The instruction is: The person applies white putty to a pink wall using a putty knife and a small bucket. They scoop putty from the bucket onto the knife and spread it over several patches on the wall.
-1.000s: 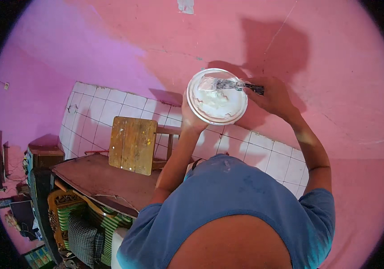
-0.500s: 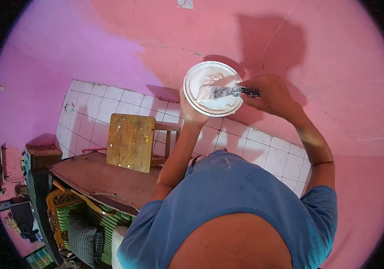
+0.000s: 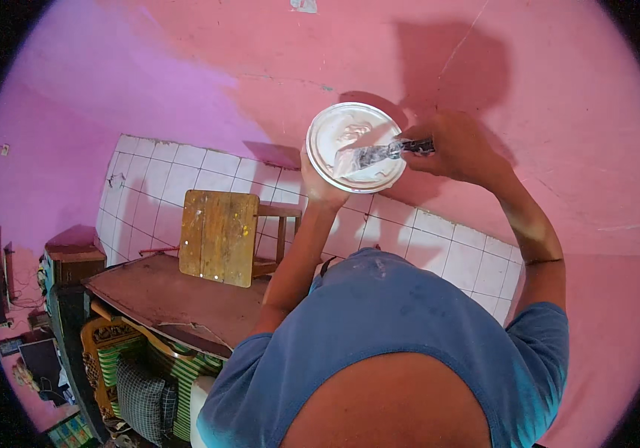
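In my left hand (image 3: 325, 188) is a round white lid (image 3: 315, 158), gripped at its near left edge with most of the fingers hidden beneath. White paste (image 3: 354, 134) lies smeared and heaped across the lid's face. A putty knife (image 3: 372, 154) with a black handle reaches over the lid from the right, its broad blade coated in white. My right hand (image 3: 460, 151) is closed around that handle. The blade's end rests on or just above the paste; I cannot tell which.
A pink and purple wall (image 3: 297, 52) rises ahead, above white floor tiles (image 3: 159, 168). To the left stand a paint-spotted wooden stool (image 3: 219, 237) and a brown tabletop (image 3: 163, 287). A carved wooden seat with a checked cushion (image 3: 140, 399) is at lower left.
My right hand has shifted slightly to the right, with its forearm and elbow moving outward. The putty knife's blade has turned a little over the paste. The lid stays nearly still.
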### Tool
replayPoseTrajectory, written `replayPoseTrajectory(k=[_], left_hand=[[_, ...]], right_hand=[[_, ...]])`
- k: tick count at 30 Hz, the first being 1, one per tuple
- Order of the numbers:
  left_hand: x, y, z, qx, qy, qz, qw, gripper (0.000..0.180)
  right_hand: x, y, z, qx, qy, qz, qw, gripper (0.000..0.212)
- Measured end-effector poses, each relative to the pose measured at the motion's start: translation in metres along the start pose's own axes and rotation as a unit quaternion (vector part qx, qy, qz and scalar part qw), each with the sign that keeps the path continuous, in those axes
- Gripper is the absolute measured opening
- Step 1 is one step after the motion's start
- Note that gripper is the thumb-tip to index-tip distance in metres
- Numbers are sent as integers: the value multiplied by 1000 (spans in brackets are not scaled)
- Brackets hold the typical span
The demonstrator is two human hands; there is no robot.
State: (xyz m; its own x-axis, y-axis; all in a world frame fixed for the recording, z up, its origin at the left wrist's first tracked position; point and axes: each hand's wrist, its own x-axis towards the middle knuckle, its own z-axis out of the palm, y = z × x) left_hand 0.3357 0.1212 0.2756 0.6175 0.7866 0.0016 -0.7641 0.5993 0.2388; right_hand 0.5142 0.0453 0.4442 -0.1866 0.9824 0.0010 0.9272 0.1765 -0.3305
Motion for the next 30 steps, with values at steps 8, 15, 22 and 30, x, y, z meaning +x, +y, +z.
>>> replayPoseTrajectory(k=[8,15,22,30], left_hand=[[-9,-3,7,123,30,55,990,61],[-3,-4,-9,-30,-37,-22,999,62],[-12,-3,7,280,-94,145,944,61],[-6,-10,-9,-29,-55,-14,998,47]], right_hand=[[4,-9,-12,21,68,-68,995,26],[11,-3,-1,-6,59,-78,995,24],[8,5,-3,-33,39,-84,995,25],[13,2,12,-94,51,-91,990,27]])
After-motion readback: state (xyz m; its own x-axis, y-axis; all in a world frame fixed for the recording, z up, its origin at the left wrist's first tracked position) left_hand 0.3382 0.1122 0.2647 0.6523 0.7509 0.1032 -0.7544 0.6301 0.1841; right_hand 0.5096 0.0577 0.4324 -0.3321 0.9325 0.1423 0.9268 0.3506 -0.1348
